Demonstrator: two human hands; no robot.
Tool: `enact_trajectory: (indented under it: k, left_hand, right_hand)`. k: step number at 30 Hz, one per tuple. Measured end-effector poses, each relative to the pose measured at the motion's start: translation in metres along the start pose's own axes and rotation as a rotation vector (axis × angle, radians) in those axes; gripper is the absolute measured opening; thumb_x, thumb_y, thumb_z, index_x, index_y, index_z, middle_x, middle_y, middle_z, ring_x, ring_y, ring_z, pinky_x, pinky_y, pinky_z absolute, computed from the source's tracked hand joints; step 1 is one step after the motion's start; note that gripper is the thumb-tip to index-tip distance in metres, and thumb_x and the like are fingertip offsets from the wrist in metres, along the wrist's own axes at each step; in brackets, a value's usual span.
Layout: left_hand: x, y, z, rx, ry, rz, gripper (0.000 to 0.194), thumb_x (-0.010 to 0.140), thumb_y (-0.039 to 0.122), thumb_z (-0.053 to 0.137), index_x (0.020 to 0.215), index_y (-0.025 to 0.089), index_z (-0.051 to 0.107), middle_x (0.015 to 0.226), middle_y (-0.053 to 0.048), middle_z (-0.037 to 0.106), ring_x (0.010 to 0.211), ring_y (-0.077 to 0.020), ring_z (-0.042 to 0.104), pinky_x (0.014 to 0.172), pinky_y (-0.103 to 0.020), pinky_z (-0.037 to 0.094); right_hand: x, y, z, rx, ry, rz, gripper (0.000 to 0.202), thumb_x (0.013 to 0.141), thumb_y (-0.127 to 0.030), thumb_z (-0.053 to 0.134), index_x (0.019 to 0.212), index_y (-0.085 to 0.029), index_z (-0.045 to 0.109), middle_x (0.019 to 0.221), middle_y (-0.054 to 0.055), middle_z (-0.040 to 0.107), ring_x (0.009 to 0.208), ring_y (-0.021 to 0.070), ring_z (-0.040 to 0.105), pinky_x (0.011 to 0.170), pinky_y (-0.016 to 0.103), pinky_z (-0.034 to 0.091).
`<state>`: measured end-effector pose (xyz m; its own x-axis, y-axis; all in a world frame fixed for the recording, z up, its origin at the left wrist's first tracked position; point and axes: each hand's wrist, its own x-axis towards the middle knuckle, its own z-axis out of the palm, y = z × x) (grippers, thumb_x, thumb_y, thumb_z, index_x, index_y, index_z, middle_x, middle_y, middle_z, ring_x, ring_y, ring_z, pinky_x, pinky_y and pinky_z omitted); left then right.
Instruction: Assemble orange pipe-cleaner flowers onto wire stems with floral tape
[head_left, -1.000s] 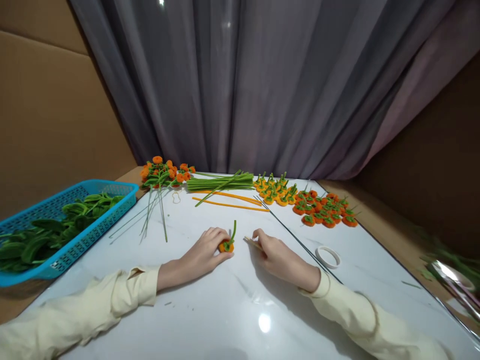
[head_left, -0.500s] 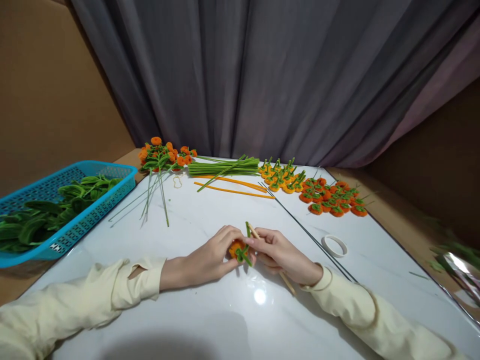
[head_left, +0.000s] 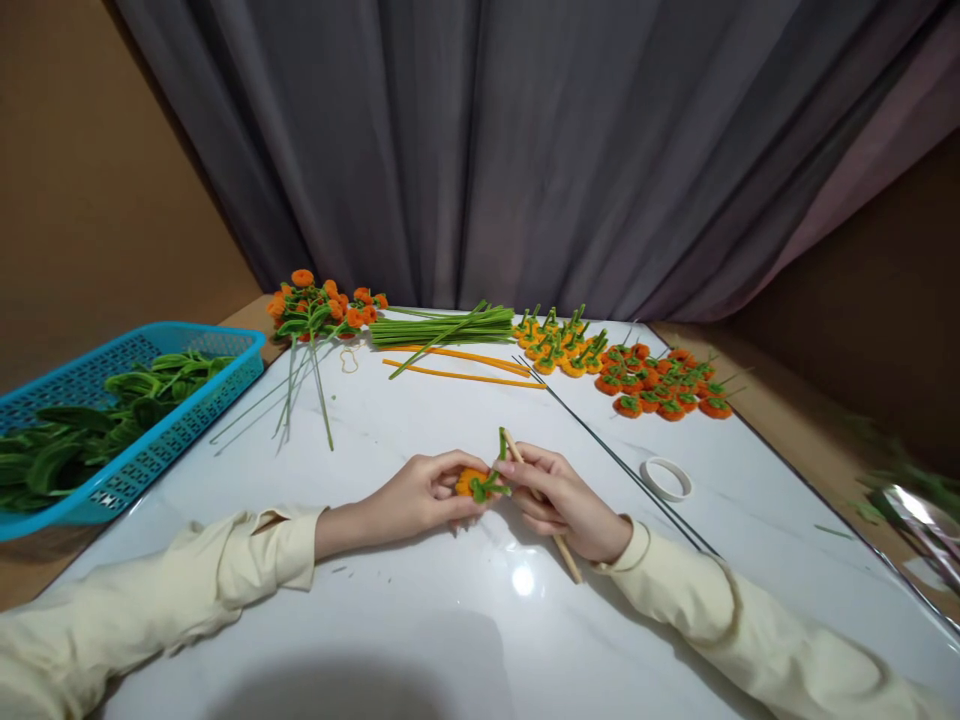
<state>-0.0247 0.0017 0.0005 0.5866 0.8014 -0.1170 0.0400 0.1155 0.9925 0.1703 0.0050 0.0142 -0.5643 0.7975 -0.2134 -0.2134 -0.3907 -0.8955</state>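
Between the thumb and fingers of my left hand (head_left: 421, 497) is an orange fuzzy flower (head_left: 471, 483) with green strips at its base. My right hand (head_left: 564, 496) pinches the upright end of a green strip (head_left: 502, 445) that rises from the flower. A thin wooden stick (head_left: 568, 559) also lies in my right hand, its upper end beside the strip and its lower end sticking out below the palm. Both hands are just above the white table (head_left: 420, 620), close together.
A blue basket (head_left: 176, 425) of green leaves stands left. Along the back lie finished orange flowers (head_left: 302, 277), green stems (head_left: 442, 330), orange strips (head_left: 465, 374), yellow-orange heads (head_left: 574, 367) and dark orange heads (head_left: 671, 409). A white tape roll (head_left: 666, 479) and dark wires (head_left: 615, 456) lie right.
The flower has tilted, so its green strips now point more to the right. My hands have risen slightly in view, and the right fingers have moved a little away from the flower.
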Motion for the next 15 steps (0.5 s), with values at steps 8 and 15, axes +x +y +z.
enact_trajectory:
  k: [8, 15]
  left_hand:
    - [0.0004, 0.0003, -0.0014, -0.036, 0.019, 0.040, 0.035, 0.072, 0.025, 0.071, 0.102, 0.015, 0.055, 0.086, -0.002, 0.064, 0.067, -0.0104, 0.062, 0.066, -0.026, 0.054]
    - [-0.0040, -0.0022, -0.0017, 0.272, 0.079, 0.247, 0.027, 0.079, 0.025, 0.065, 0.101, 0.011, 0.057, 0.076, -0.006, 0.069, 0.063, -0.0142, 0.067, 0.061, -0.024, 0.055]
  right_hand:
    - [0.0009, 0.0013, -0.0024, 0.064, 0.044, -0.029, 0.026, 0.073, -0.031, 0.072, 0.075, -0.016, 0.050, 0.047, -0.011, 0.040, 0.032, -0.0012, 0.013, 0.027, 0.011, 0.013]
    - [0.0011, 0.0013, -0.0024, 0.067, 0.027, -0.023, 0.027, 0.073, -0.032, 0.072, 0.073, -0.017, 0.050, 0.045, -0.012, 0.036, 0.031, -0.0009, 0.012, 0.026, 0.010, 0.014]
